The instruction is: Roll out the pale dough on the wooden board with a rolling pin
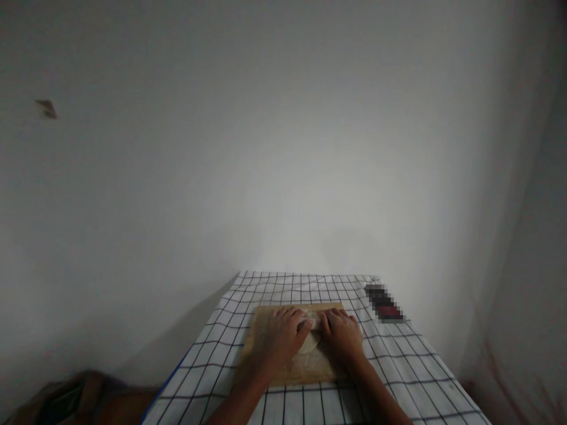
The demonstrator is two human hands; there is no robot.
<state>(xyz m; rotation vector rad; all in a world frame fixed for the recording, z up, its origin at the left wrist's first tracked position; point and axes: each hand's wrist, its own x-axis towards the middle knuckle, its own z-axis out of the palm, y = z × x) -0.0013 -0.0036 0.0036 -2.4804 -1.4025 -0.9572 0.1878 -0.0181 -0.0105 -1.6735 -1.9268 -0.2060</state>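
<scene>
A wooden board [305,373] lies on the table with a thin, pale sheet of dough [311,344] spread on it. Between my hands shows a short length of a whitish, floury roll, which looks like a rolling pin [312,319] with dough on it; my hands cover the rest. My left hand [289,326] rests over its left part, fingers curled forward and thumb pointing inward. Over the right part, my right hand [342,330] is bent the same way. Both hands are above the far half of the board, close together.
A white tablecloth with dark grid lines [212,354] covers the table, which reaches the pale wall [283,147]. To the right of the board lies a blurred-out dark and red item [384,304]. Brownish things [80,395] stand low beyond the table's left edge.
</scene>
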